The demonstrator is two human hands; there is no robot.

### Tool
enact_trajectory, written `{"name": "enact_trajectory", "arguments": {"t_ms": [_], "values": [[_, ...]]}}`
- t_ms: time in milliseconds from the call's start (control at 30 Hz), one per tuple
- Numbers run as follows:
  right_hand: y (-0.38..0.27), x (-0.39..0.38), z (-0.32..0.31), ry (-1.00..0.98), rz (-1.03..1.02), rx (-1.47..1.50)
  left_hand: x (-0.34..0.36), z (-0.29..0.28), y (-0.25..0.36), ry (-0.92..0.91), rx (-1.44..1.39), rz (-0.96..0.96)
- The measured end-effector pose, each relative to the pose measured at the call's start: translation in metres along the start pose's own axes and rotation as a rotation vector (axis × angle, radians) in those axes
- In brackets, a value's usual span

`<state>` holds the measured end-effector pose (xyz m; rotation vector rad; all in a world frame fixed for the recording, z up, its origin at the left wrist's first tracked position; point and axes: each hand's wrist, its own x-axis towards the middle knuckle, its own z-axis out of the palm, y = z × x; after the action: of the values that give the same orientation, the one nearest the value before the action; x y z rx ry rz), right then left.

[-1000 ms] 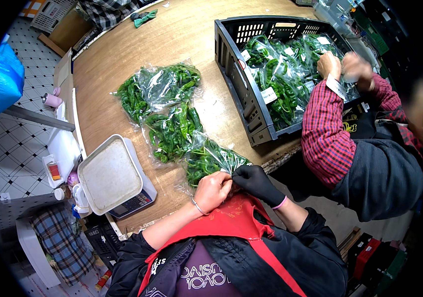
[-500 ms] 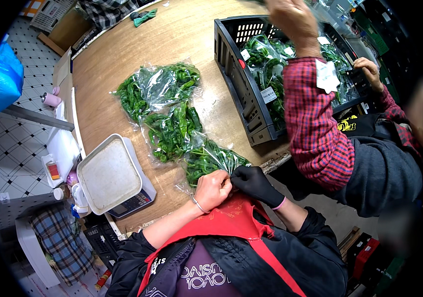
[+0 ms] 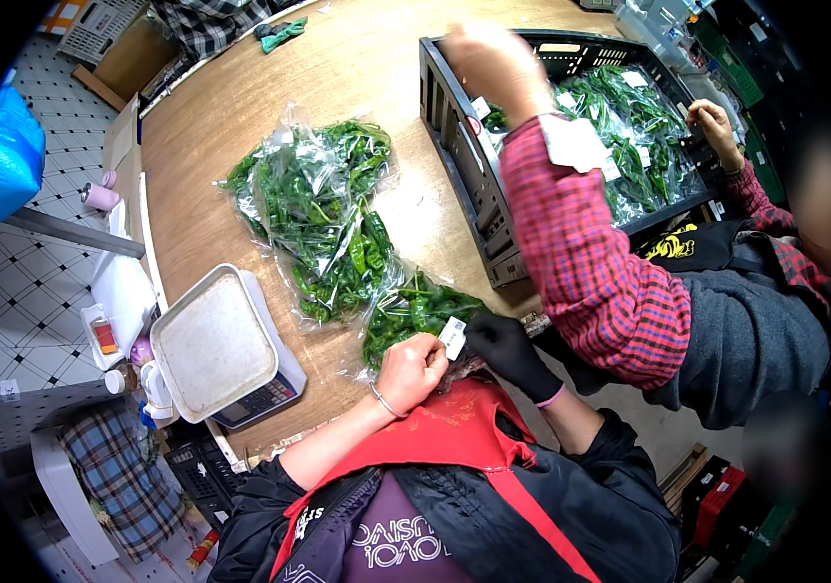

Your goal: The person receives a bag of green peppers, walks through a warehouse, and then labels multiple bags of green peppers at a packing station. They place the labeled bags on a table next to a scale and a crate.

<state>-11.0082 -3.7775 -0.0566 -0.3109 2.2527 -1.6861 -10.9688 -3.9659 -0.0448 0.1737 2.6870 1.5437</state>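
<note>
A clear plastic bag of green peppers [image 3: 415, 303] lies at the table's near edge, its gathered end toward me. My left hand [image 3: 413, 373], bare with a bracelet, is closed in a pinch on that gathered end. A white label [image 3: 452, 337] stands out beside its fingertips, between my two hands. Just right of the label is my right hand [image 3: 501, 352], in a black glove, its fingers curled; whatever they hold is hidden. Beyond this bag, more bagged green peppers [image 3: 323, 209] lie overlapping on the table.
A scale [image 3: 216, 340] stands at the left. Toward the back right, a black crate [image 3: 493, 228] holds several labelled bags of greens. A co-worker's checked sleeve [image 3: 590, 262] reaches across it, with one hand [image 3: 498, 68] over its left rim and another [image 3: 712, 126] at its right side.
The white label now shows at the bag's gathered end, and my hands are slightly farther apart. The co-worker's arm has swung left. The farther bags look rearranged, covering the gap between them.
</note>
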Motion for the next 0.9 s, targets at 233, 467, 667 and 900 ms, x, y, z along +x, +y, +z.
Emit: {"name": "enact_trajectory", "arguments": {"t_ms": [233, 467, 667, 900], "values": [[0.025, 0.002, -0.018, 0.013, -0.210, -0.369, 0.003, 0.003, 0.001, -0.014, 0.037, -0.026], [0.060, 0.009, 0.003, 0.031, -0.185, -0.540, 0.004, 0.008, -0.005, -0.035, 0.093, -0.019], [0.053, 0.017, -0.010, -0.082, -0.122, -0.263, 0.004, 0.007, -0.004, -0.050, 0.105, -0.021], [0.020, 0.010, -0.017, -0.150, 0.071, -0.075, 0.007, 0.007, 0.005, -0.050, 0.061, 0.022]]}}
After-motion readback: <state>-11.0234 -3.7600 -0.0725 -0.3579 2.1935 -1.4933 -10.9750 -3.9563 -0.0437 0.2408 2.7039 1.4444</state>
